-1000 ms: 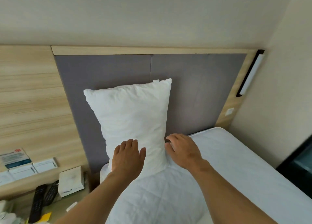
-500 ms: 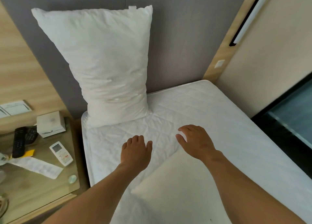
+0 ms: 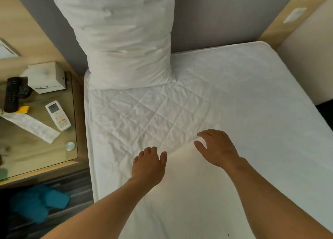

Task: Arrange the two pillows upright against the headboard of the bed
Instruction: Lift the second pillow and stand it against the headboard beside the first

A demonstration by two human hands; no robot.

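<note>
One white pillow (image 3: 124, 40) stands upright on the left of the bed, leaning on the grey padded headboard (image 3: 212, 17). A second white pillow (image 3: 189, 190) lies flat on the quilted mattress (image 3: 252, 98) near me, between my forearms. My left hand (image 3: 148, 165) rests at its far left edge with fingers spread. My right hand (image 3: 217, 148) hovers over its far corner, fingers apart, thumb by the edge. Neither hand has closed on the pillow.
A wooden bedside table (image 3: 37, 148) stands left of the bed with a white box (image 3: 46, 77), black remotes (image 3: 12, 94), a white remote (image 3: 58, 115) and a paper strip (image 3: 30, 125). Blue slippers (image 3: 41, 202) lie on the floor. A wall runs along the right.
Both hands left the upright pillow and drew back toward me, down to the second pillow lying flat. My view tilted downward from the headboard to the mattress.
</note>
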